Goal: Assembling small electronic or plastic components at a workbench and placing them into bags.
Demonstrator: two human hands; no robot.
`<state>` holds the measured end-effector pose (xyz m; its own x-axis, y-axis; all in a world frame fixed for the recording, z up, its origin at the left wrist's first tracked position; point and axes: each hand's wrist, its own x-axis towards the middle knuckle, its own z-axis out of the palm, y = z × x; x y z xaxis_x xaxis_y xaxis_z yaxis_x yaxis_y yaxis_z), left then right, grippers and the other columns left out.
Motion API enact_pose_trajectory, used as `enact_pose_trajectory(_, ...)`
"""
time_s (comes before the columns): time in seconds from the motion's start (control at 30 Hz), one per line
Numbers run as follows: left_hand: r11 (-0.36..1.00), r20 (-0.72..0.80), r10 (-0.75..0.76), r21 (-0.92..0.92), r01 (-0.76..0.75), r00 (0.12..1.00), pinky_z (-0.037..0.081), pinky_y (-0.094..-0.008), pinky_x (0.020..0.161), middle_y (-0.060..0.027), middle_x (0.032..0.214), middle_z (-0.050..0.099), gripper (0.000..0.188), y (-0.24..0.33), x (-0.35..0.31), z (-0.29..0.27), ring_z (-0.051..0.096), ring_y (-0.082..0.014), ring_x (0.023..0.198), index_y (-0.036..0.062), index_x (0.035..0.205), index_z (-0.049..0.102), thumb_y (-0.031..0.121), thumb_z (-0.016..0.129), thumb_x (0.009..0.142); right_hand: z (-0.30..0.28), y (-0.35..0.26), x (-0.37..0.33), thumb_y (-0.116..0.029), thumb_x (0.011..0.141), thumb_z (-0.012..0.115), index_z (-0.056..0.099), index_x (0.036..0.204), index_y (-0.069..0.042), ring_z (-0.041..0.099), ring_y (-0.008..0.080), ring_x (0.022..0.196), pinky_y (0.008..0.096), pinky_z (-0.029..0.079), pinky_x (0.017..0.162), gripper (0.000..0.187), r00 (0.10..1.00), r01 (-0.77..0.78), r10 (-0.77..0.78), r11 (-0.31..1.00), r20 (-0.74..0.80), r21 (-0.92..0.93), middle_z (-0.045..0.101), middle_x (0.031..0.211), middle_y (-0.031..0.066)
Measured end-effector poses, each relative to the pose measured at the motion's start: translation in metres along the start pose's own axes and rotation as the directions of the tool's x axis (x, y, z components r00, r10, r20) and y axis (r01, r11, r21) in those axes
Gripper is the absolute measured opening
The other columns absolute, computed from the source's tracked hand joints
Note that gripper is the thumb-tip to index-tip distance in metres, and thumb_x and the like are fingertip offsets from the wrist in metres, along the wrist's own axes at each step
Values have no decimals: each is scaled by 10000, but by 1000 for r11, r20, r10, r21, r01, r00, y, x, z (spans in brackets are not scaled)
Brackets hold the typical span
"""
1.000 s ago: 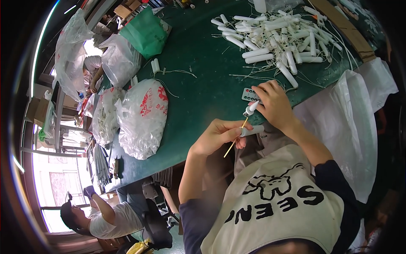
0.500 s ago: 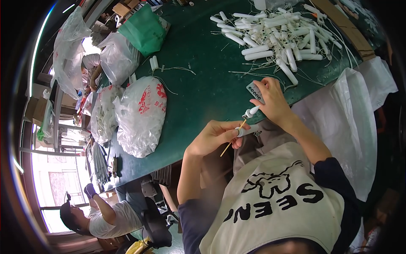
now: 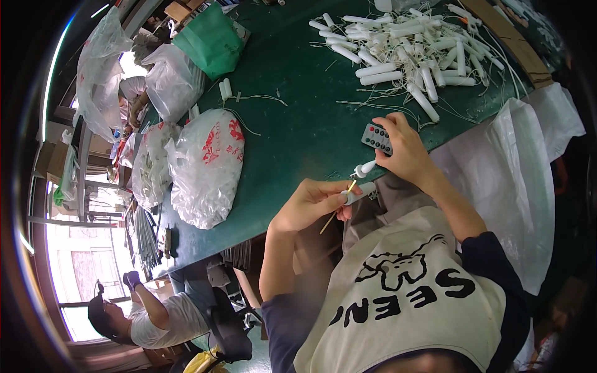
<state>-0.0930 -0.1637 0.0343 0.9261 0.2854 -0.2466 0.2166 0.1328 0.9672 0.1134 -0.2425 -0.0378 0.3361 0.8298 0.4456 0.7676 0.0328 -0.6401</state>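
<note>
A white cylindrical tube and a thin yellow stick are gripped between the closed thumb and fingers of the left hand, near the edge of the green table. A white teardrop-shaped bulb is seen at the stick's upper end; whether it is touched by the right thumb cannot be told. A grey push-button remote control is pinched in the closed fingers of the right hand, buttons exposed. A tangled pile of white corded tubes is observed beyond, well apart from a filled clear plastic bag at left.
</note>
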Motion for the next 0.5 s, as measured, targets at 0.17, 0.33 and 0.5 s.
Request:
enact_pose_trajectory(0.17, 998, -60, 21, -56, -24, 998, 423, -250, 582, -87, 632, 547, 248, -4, -4, -4, 519, -139, 600, -74, 971, 578, 118, 513, 830, -22, -4, 5, -55, 615, 660, 465, 1073, 0, 539, 255, 846, 310, 456, 720, 501, 993, -23, 1, 982, 118, 185, 488, 966, 110)
enact_pose_trajectory(0.33, 999, -31, 34, -33, -35, 999, 430, -244, 605, -66, 661, 552, 236, -2, -8, -6, 512, -116, 612, -68, 1007, 575, 81, 494, 843, -49, -1, 9, -72, 785, 577, 406, 1072, -29, 547, 109, 602, 241, 443, 546, 337, 847, -472, 79, 567, 526, 675, 569, 730, 68)
enact_pose_trajectory(0.5, 999, 14, 31, -41, -30, 999, 435, -240, 627, -49, 691, 555, 239, -2, -8, -7, 505, -97, 628, -60, 1049, 568, 58, 472, 864, -52, 6, 4, -151, 902, 416, 441, 1023, -32, 514, 92, 486, 211, 409, 466, 172, 848, -476, 41, 497, 529, 725, 543, 626, 56)
